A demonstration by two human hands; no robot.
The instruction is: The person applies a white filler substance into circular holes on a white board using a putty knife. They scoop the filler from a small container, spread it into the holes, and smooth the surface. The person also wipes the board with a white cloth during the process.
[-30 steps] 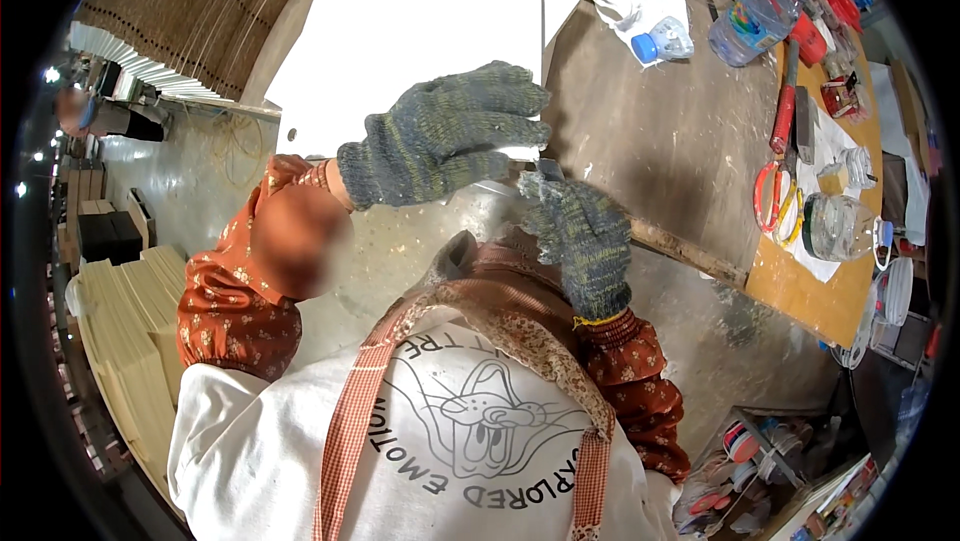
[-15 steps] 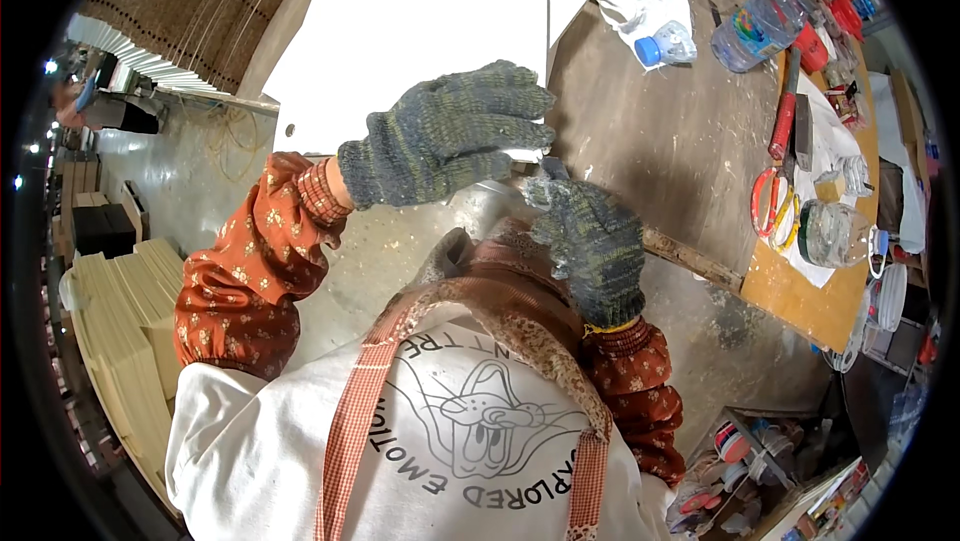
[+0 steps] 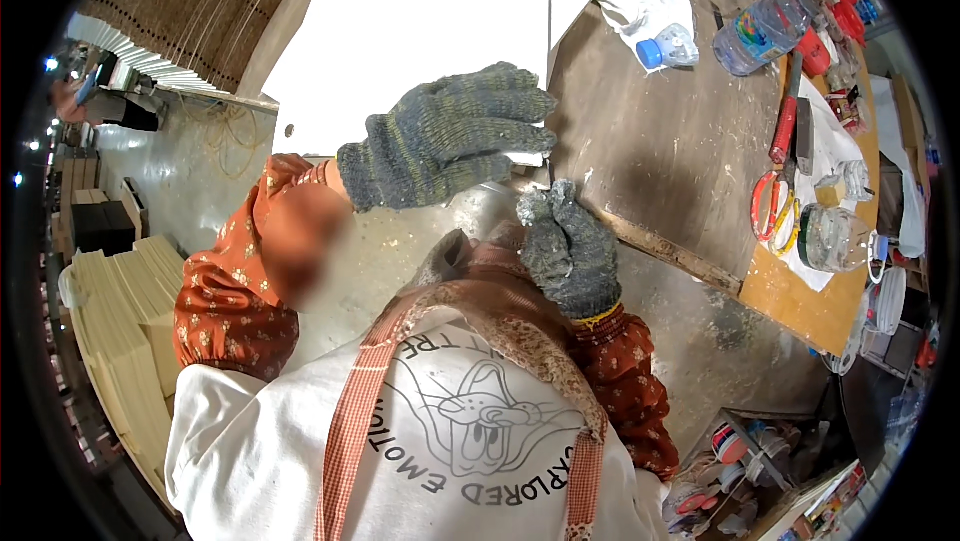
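Gloved left hand [image 3: 450,136] grips the white panel's [image 3: 400,41] near edge (right hand [image 3: 570,246] pinched just below its corner).

Grey knit gloves [image 3: 450,136] – white panel [image 3: 420,31] – orange floral sleeves [image 3: 230,311].

A clear plastic bottle [image 3: 762,33] with a multicoloured label lies near the workbench's [image 3: 680,141] far edge; a smaller blue-capped bottle [image 3: 668,46] lies just beside it.

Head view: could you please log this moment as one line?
left hand: gloved, on white panel edge | right hand: gloved, pinching at panel corner | bench: bottles, scissors
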